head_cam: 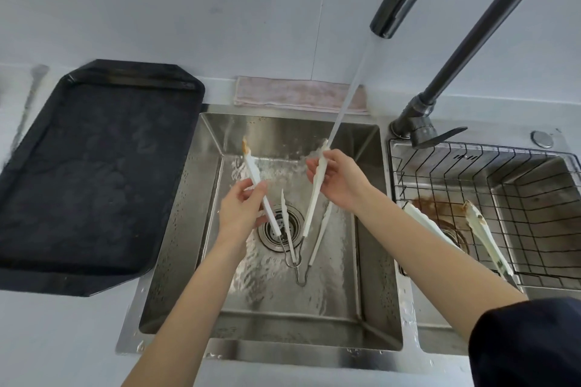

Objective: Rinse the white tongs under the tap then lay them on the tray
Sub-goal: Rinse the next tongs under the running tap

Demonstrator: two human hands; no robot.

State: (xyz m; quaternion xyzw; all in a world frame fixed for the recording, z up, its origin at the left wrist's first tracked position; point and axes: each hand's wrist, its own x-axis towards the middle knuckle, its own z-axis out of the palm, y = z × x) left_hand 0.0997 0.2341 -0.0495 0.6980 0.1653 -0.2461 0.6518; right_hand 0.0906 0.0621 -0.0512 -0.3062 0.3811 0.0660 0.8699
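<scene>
In the head view, the white tongs (309, 198) are spread in a wide V over the left sink (364, 229), at the centre of the frame. The left hand (240, 214) has its grip clamped on the left arm, whose upper tip is stained brown. The right hand (338, 181) has its grip clamped on the right arm, whose tip sits in the water stream (349, 94) falling from the tap (440, 6) at the upper right. The wire hinge hangs low, near the drain (270, 229). A second pair of tongs (287, 226) lies on the wet sink floor below.

The black tray (94, 173) lies on the counter (56, 339) at the left of the frame, its right edge just beside the sink rim; its surface is bare. A pink cloth (298, 97) lies along the sink's far edge. In the right basin, a wire basket (534, 214) holds another soiled pair of tongs (485, 236). A grey wall (188, 3) backs the counter.
</scene>
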